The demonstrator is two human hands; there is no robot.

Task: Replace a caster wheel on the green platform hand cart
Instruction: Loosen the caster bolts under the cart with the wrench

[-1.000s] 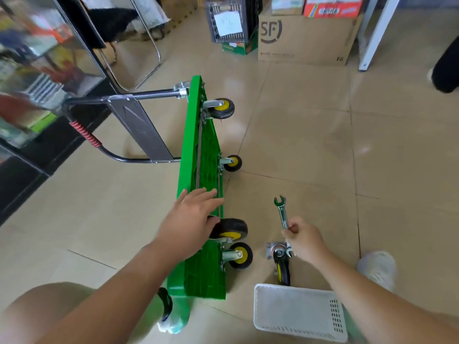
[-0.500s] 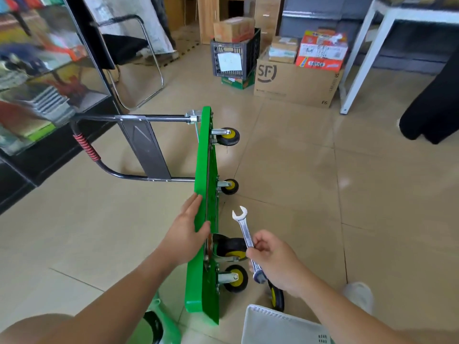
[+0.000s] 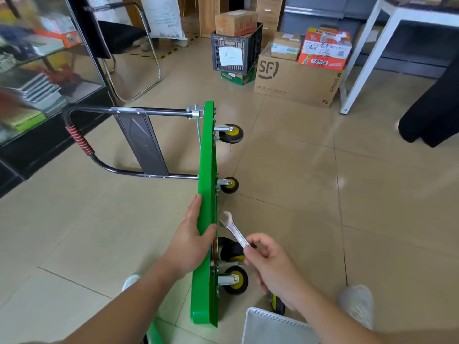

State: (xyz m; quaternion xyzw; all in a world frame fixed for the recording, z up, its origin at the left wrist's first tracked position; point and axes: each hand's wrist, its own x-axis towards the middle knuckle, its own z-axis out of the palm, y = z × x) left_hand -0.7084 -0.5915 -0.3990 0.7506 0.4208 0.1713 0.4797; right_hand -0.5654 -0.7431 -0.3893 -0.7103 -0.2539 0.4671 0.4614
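Note:
The green platform cart stands on its long edge on the tiled floor, its folded handle to the left and its caster wheels pointing right. My left hand grips the cart's upper edge, thumb on the wheel side. My right hand pinches a silver open-end wrench whose jaw points up toward the cart's underside. Two near casters sit just below the wrench; two far casters are beyond. A loose black-and-yellow caster lies on the floor, partly hidden by my right forearm.
A white perforated basket sits at the bottom edge by my right arm. Cardboard boxes and a black crate stand at the back. A glass cabinet lines the left. A white table leg and a dark-clothed person are at right.
The cart has been tipped from leaning to standing upright on its edge. My right hand has lifted the wrench from the floor up beside the near casters. The camera has risen.

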